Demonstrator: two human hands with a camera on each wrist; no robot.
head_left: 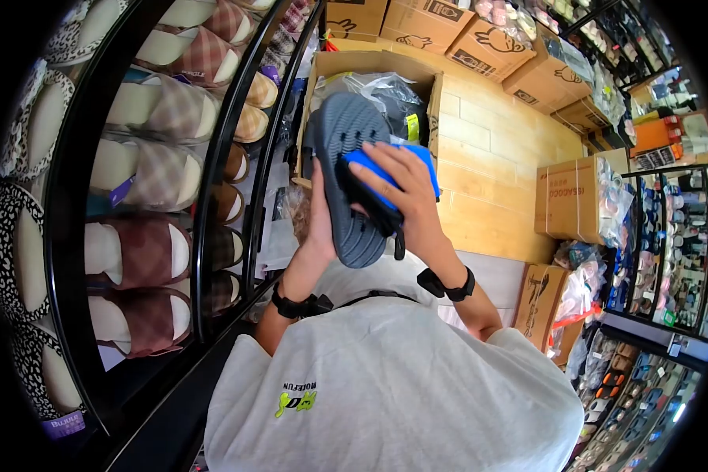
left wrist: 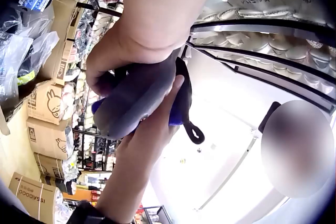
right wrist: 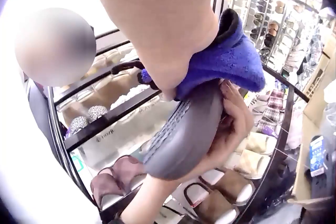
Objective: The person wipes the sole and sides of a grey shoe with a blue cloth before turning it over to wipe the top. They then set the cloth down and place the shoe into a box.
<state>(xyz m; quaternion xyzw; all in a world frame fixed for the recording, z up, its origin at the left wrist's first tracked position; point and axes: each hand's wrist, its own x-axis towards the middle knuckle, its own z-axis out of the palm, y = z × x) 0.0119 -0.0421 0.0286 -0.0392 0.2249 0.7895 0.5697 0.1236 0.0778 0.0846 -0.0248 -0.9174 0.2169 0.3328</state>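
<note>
A dark grey slipper [head_left: 354, 181], its ridged sole facing up in the head view, is held upright before the chest. My left hand [head_left: 319, 216] grips it along its left edge, fingers curled behind it; in the right wrist view the left hand [right wrist: 233, 124] wraps round its far side. A blue and black cloth [head_left: 381, 185] with a black loop lies against the sole's right side. My right hand [head_left: 409, 197] holds this cloth, fingers bent over it. The right wrist view shows the blue fuzzy cloth [right wrist: 226, 64] touching the slipper [right wrist: 184, 134].
An open carton [head_left: 436, 94] with plastic-wrapped goods stands just beyond the hands. To the left, black-framed shelves [head_left: 204, 181] carry rows of slippers. Closed cartons [head_left: 566, 197] line the right and back of the wooden floor [head_left: 488, 173]. More shoe racks stand at the far right.
</note>
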